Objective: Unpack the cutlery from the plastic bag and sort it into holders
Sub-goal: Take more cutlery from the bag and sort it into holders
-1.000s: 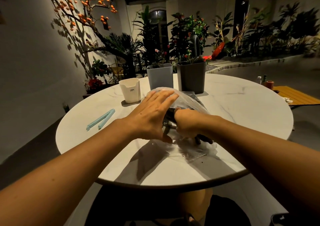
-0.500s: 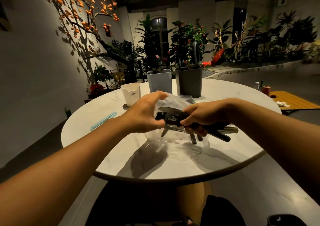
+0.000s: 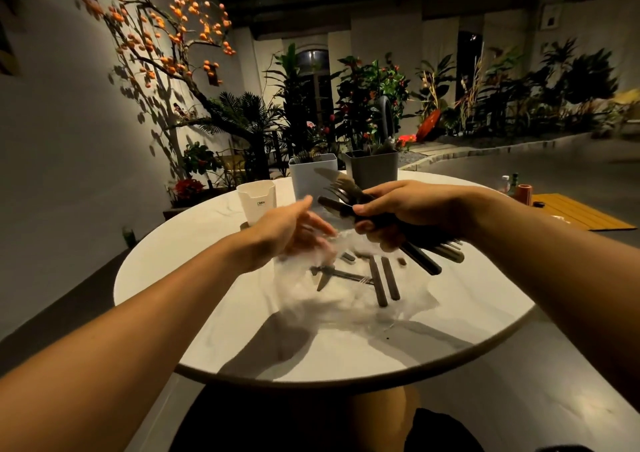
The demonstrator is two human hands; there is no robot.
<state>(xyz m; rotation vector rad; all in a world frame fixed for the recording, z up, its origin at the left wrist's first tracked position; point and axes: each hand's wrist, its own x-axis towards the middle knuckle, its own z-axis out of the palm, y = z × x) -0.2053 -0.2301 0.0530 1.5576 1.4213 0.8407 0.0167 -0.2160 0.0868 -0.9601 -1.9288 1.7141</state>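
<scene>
Round white marble table (image 3: 433, 341), near edge closest to the camera. Clear plastic bag (image 3: 346, 296) lies crumpled on the tabletop, centre, blurred. A few loose dark-handled pieces (image 3: 382, 280) lie on or in the bag: two handles side by side pointing toward the near edge, plus a knife-like piece to their left; exact types hard to tell.

Left hand (image 3: 287, 235) is just above the bag's left part, motion-blurred; fingers extended and loosely spread. Cannot tell whether it touches the plastic.

Right hand (image 3: 401, 209) is raised above the bag, fingers curled tight around a bundle of cutlery (image 3: 349, 197). Fork tines and a knife blade stick out toward the left and far side, dark handles stick out to the right and down.

Further back on the table, three holders in a row: white holder (image 3: 257, 200) on the left with a small label, grey holder (image 3: 308, 174) in the middle, dark holder (image 3: 375, 167) on the right, the last two close together. Behind the table: plants (image 3: 363, 105) and an orange-fruited branch (image 3: 166, 32) on the wall.
</scene>
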